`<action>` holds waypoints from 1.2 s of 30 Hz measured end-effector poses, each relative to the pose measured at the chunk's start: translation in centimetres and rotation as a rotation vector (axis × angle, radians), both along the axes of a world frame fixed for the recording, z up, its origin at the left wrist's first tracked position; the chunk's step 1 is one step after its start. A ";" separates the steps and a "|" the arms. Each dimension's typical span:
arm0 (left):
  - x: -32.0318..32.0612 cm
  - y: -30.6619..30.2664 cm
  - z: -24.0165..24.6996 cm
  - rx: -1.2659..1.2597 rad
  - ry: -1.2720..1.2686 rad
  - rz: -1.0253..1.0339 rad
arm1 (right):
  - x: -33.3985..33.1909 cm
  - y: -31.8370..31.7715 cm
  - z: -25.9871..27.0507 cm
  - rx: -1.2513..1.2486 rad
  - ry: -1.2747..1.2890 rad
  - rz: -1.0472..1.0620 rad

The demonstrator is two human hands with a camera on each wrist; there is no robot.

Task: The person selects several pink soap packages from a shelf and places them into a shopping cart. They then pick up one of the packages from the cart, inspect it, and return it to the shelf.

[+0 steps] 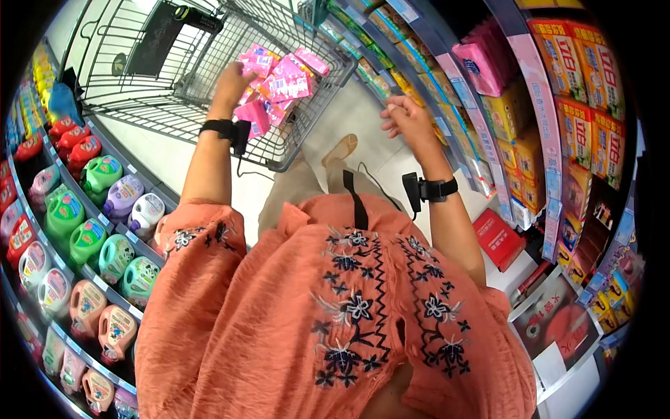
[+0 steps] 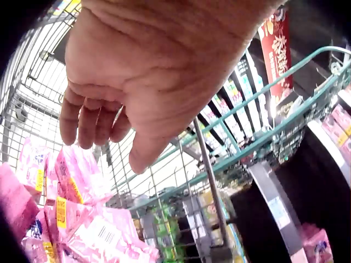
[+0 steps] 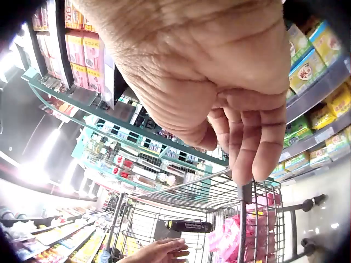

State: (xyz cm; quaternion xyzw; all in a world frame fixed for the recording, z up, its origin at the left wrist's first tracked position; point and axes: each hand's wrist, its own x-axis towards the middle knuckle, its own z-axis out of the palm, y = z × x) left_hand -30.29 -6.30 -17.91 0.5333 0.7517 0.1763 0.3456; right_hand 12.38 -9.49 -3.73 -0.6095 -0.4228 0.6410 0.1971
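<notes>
Several pink plastic packs (image 1: pixel 287 85) lie heaped in a wire shopping cart (image 1: pixel 276 165), with yellow labels and barcodes showing in the left wrist view. My left hand (image 1: pixel 230 85) hovers at the left side of this heap. In the left wrist view that hand (image 2: pixel 142 76) has loosely bent fingers with nothing between them, just over the packs (image 2: pixel 104 233). Outside the cart's right side, my right hand (image 1: pixel 412 124) is held up near the shelves. Its relaxed fingers hold nothing, and in the right wrist view the hand (image 3: pixel 219 93) overlaps the cart's corner.
Detergent bottles (image 1: pixel 87 241) line the shelves on the left. On the right, shelves carry orange boxes (image 1: pixel 586 63) and a stack of pink packs (image 1: pixel 481 66). A red box (image 1: pixel 498 239) sits low at the right, and the cart's handle (image 1: pixel 197 19) is at the far side.
</notes>
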 end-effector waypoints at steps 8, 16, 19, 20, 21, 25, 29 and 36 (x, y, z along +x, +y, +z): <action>8.9 -2.0 -1.8 -0.084 0.420 -0.438 | -2.6 -0.3 -0.3 -0.049 -0.040 -0.045; 9.7 -1.2 -2.7 -0.101 0.558 -0.559 | -4.2 -1.1 -1.0 -0.088 -0.045 -0.107; 8.6 -0.9 -1.4 -0.156 0.303 -0.501 | -4.7 -0.9 -0.7 -0.081 -0.038 -0.112; 8.0 -0.7 -1.2 -0.168 0.191 -0.446 | -4.9 -0.9 -0.6 -0.077 -0.034 -0.113; 6.9 -0.8 -2.1 -0.165 0.048 -0.384 | -5.2 -0.8 -0.3 -0.069 -0.017 -0.119; 5.2 0.4 5.8 -0.461 -0.738 -0.124 | -6.7 0.3 1.0 -0.020 0.047 -0.125; 5.0 0.5 11.2 -0.504 -1.294 0.046 | -8.7 2.0 3.0 0.051 0.102 -0.070; 4.7 0.2 15.2 -0.619 -1.667 -0.122 | -11.8 4.2 7.0 0.086 0.299 -0.072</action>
